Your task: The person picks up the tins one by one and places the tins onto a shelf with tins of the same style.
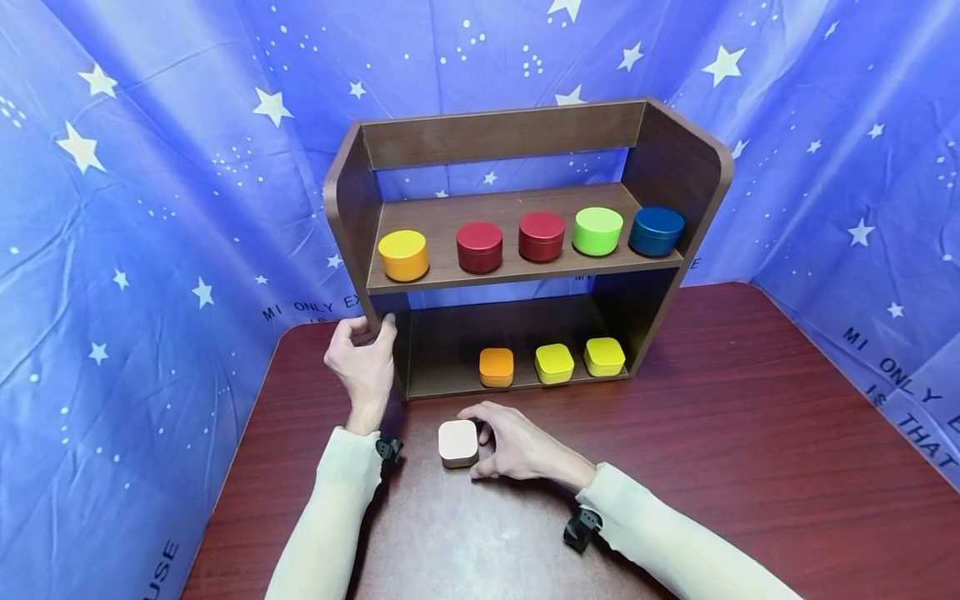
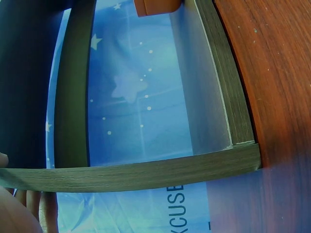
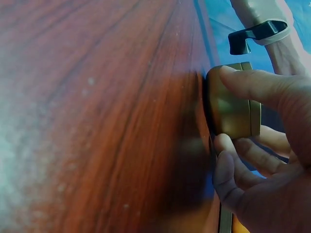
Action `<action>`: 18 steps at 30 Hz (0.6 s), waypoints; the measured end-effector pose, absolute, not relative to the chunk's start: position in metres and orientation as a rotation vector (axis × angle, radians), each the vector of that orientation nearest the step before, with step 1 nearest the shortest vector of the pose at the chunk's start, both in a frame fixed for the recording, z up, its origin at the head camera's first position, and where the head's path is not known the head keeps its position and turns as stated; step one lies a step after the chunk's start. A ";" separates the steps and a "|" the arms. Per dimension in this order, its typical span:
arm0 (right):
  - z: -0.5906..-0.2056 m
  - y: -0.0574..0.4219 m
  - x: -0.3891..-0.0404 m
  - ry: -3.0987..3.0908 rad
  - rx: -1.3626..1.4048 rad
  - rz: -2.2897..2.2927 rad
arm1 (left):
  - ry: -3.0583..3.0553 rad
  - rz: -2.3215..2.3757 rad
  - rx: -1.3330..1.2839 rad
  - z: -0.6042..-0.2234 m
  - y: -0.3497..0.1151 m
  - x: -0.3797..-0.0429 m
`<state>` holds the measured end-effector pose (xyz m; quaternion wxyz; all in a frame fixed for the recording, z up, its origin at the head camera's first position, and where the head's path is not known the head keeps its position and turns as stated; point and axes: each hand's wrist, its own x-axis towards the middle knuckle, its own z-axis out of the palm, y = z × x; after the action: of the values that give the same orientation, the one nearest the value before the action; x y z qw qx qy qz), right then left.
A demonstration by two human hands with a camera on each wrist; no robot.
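Observation:
My left hand [image 1: 363, 364] grips the left side panel of a dark brown two-tier wooden shelf [image 1: 502, 277]. In the left wrist view, the thumb lies on one side of the panel's edge [image 2: 131, 174] and the fingers on the other. My right hand [image 1: 525, 446] holds a small square tin [image 1: 457, 442] by its sides, in front of the shelf. Its lid looks pale from above, while the right wrist view shows a gold body [image 3: 231, 104]. There the thumb [image 3: 252, 85] lies against one side and fingertips meet the opposite one.
Round tins stand along the upper tier: yellow [image 1: 403, 257], two dark red [image 1: 480, 248], green [image 1: 597, 232] and blue [image 1: 656, 232]. On the lower tier are an orange square tin [image 1: 497, 368] and two yellow ones [image 1: 554, 364]. A starry blue curtain [image 1: 180, 167] surrounds the reddish-brown table [image 1: 750, 433].

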<state>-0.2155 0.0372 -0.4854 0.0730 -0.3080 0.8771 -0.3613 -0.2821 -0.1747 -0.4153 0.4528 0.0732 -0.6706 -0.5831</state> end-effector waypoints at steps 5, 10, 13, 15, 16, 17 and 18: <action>-0.485 0.034 -0.217 2.590 -0.924 -1.102 | -1.660 -1.435 0.176 -0.417 -0.176 -0.282; -0.488 0.031 -0.218 2.582 -0.923 -1.101 | -1.663 -1.430 0.174 -0.418 -0.176 -0.280; -0.490 0.031 -0.219 2.593 -0.919 -1.098 | -1.666 -1.422 0.180 -0.417 -0.175 -0.281; -0.490 0.030 -0.220 2.596 -0.913 -1.100 | -1.668 -1.412 0.182 -0.417 -0.175 -0.282; -0.490 0.030 -0.220 2.598 -0.910 -1.101 | -1.666 -1.409 0.179 -0.417 -0.175 -0.283; -0.490 0.030 -0.220 2.597 -0.909 -1.106 | -1.665 -1.406 0.178 -0.417 -0.175 -0.284; -0.490 0.030 -0.220 2.598 -0.907 -1.110 | -1.662 -1.407 0.177 -0.417 -0.175 -0.284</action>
<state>-0.2203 0.0299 -0.4902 0.0870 -0.3045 0.8722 -0.3727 -0.2842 -0.1750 -0.4169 0.4604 0.0719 -0.6753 -0.5716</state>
